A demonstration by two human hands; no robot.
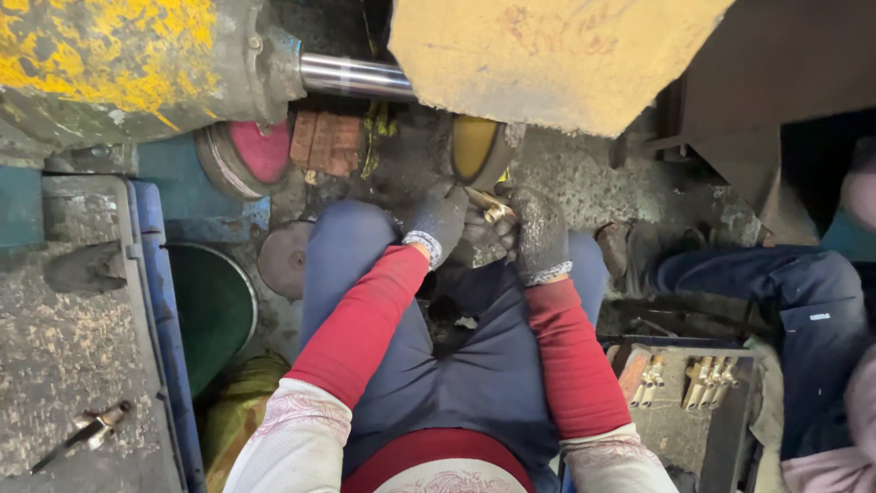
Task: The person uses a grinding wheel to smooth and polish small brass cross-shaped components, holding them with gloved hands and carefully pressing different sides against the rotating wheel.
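A grimy workshop floor lies below us, a yellow machine overhead. Our gloved left hand and right hand each close their grip on a small brass fitting between them; we judge it stiff, dense, perhaps oily, best pinched at its ends.

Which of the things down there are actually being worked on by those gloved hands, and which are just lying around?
In hand:
- left hand and right hand, both gloved, gripping one small brass part
- yellow wheel just beyond the part

Lying about:
- brass fittings in the tray at right
- metal tool on the left bench
- green bowl
- pink disc
- another person's blue-clad leg
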